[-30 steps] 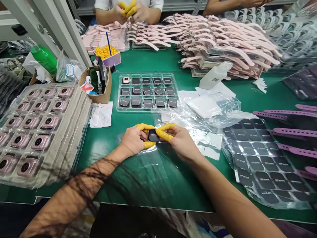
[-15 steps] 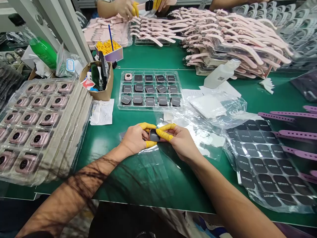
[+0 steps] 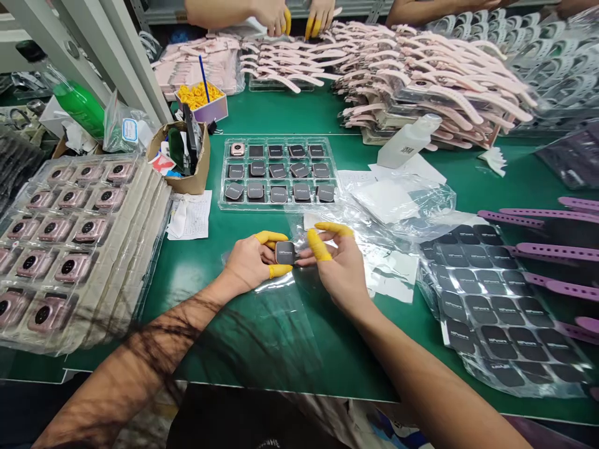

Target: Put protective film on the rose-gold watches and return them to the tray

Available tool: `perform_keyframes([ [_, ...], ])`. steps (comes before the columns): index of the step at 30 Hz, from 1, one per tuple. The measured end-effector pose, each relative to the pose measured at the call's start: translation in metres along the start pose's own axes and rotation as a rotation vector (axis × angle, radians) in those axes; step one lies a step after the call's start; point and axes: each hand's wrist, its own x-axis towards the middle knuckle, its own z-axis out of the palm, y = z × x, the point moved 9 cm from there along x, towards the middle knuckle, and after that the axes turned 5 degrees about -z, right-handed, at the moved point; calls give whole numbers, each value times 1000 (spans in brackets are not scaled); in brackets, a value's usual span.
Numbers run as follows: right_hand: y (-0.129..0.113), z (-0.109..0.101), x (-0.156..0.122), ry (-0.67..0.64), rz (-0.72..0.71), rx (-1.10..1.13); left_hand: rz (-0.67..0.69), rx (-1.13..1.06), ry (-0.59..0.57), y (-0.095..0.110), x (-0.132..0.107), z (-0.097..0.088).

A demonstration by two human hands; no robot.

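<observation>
My left hand [image 3: 253,262], with yellow finger cots, pinches a small square black watch body [image 3: 285,252] between thumb and forefinger above the green table. My right hand [image 3: 339,265], also with yellow cots, is just right of the piece; its fingers are spread and lifted off it, though one fingertip may still touch its edge. Crumpled clear film [image 3: 276,312] lies under both hands. A clear tray [image 3: 223,199] holding several black-faced watch bodies and one pink one sits beyond my hands.
Stacked trays of pink watch bodies [image 3: 70,231] fill the left. Sheets of black screen films [image 3: 496,305] and purple straps [image 3: 552,252] lie on the right. A cardboard box [image 3: 196,178], white bottle [image 3: 407,142] and piles of pink straps [image 3: 421,68] stand farther back. Another person's hands [image 3: 299,15] work at the far edge.
My right hand has let go of the watch body and opened, its thumb and forefinger lifting away. My left hand still holds the piece. The person opposite has lowered their hands to the straps.
</observation>
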Motion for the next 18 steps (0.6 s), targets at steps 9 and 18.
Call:
perform_keyframes([
  [9, -29, 87, -54, -613, -906, -854, 128, -125, 168, 51, 58, -48],
  [18, -31, 81, -50, -617, -923, -844, 268, 711, 434, 140, 224, -121],
])
